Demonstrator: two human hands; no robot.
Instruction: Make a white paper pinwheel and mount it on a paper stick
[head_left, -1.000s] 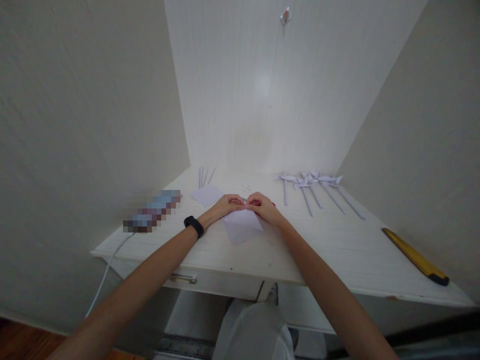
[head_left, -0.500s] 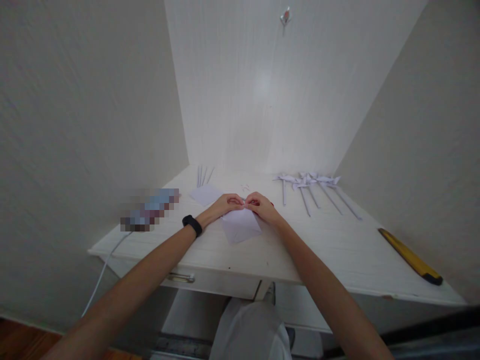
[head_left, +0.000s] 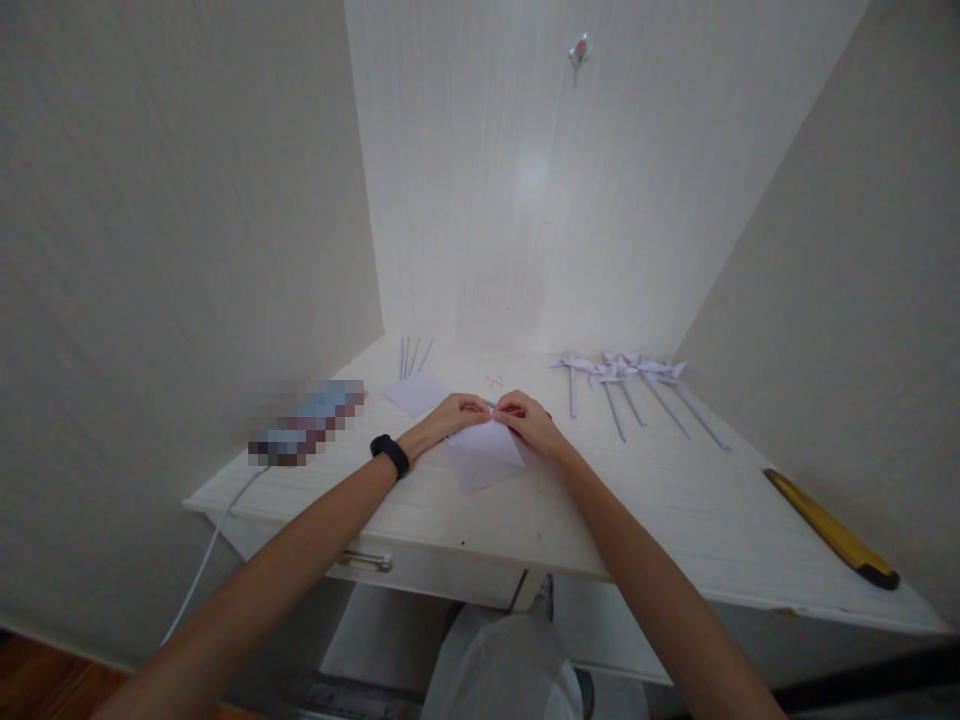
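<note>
A pale lilac sheet of paper point(head_left: 484, 457) lies on the white desk point(head_left: 675, 520) in front of me. My left hand point(head_left: 456, 412) and my right hand point(head_left: 525, 417) meet at its far edge, fingertips pinching the paper there. A black band point(head_left: 388, 454) sits on my left wrist. What lies between the fingertips is too small to make out.
Several finished paper pinwheels on sticks point(head_left: 622, 375) lie at the back right. A second lilac sheet point(head_left: 417, 392) and thin sticks point(head_left: 412, 352) lie at the back left. A yellow utility knife point(head_left: 829, 525) rests near the right edge. A white cable point(head_left: 206, 555) hangs off the left side.
Both hands stay at the sheet's far edge. Only the camera has shifted slightly.
</note>
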